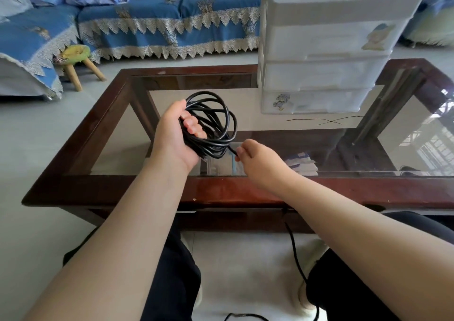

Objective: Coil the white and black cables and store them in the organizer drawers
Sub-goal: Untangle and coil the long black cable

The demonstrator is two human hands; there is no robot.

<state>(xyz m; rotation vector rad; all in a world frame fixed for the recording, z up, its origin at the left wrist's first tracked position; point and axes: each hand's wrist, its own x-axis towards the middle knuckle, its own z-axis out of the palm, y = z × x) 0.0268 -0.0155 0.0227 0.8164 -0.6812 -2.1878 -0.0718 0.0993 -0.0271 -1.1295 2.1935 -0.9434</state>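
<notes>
The black cable (211, 124) is gathered into a loose coil of several loops, held above the glass table (118, 188) a little left of centre. My left hand (174, 136) is closed around the coil's 8 o'clock side, palm turned up, fingers (194, 126) curled through the loops and the thumb behind them. At the coil's 5 o'clock edge one strand leaves the bundle; my right hand (258, 163) pinches it between thumb and fingertips, the other fingers folded in. A further length of black cable runs down from below the table's near rail, passes between my knees and trails across the floor toward 6 o'clock; whether it joins the pinched strand I cannot tell, as my right forearm hides the stretch between.

The white organizer (324, 50) stands on the table at 1 o'clock from the coil, well apart from it, its stacked drawers pushed in. I cannot make out the white cable. A thin dark wire (319, 120) lies on the glass just before the organizer. Beyond the table, at 11 o'clock, are a small stool (76, 60) and a blue-covered sofa (147, 13).
</notes>
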